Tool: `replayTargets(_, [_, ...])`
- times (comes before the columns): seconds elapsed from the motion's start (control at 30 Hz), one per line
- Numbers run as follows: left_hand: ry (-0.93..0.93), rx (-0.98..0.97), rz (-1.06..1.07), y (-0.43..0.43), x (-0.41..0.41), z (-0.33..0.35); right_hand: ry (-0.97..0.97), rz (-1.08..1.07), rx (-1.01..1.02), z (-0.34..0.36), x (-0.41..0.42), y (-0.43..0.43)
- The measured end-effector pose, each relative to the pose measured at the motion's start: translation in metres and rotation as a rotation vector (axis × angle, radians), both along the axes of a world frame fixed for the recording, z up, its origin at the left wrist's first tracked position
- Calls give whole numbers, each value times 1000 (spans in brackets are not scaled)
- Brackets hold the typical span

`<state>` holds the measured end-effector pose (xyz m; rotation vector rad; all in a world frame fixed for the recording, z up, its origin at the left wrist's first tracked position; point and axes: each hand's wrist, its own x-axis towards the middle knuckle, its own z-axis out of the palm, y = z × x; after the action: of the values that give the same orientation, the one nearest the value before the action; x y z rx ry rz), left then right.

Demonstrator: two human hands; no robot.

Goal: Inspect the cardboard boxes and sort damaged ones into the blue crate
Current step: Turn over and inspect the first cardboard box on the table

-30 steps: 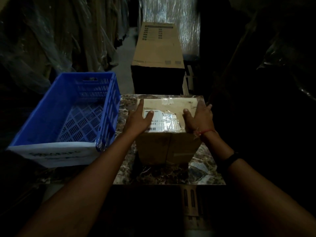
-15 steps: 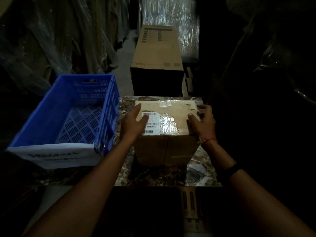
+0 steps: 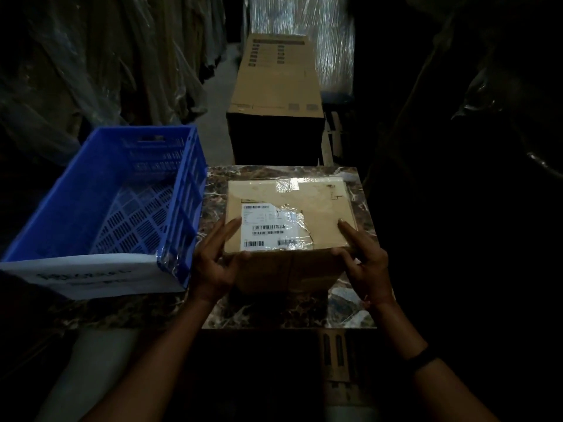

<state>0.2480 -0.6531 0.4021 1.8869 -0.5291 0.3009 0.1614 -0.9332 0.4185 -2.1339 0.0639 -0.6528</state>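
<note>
A small brown cardboard box (image 3: 316,205) with a white barcode label and torn clear tape on top stands on a dark marbled table (image 3: 353,312). My left hand (image 3: 213,263) grips its near left corner, thumb on the front face and fingers up the left side. My right hand (image 3: 365,263) grips the near right corner, one finger lying on the top. A blue plastic crate (image 3: 91,208) with a slotted floor and a white paper sign on its near wall stands just left of the box; nothing shows inside it.
A long tall cardboard carton (image 3: 274,83) stands behind the table. Plastic-wrapped goods (image 3: 332,41) rise beyond it and plastic-covered stock lines the dim left aisle. The right side is dark.
Both hands have slid from the box's top and upper sides down toward me to its near corners. The box now shows more of its top.
</note>
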Motion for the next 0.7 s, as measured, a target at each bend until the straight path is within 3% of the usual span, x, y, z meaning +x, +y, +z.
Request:
replayTargets(0.4, [70,57,260,-38,39,54,37,-142,-34,43,57,3])
replayTargets(0.7, [180,206,294,-65,115,71,231,-121,-72,65,144,-28])
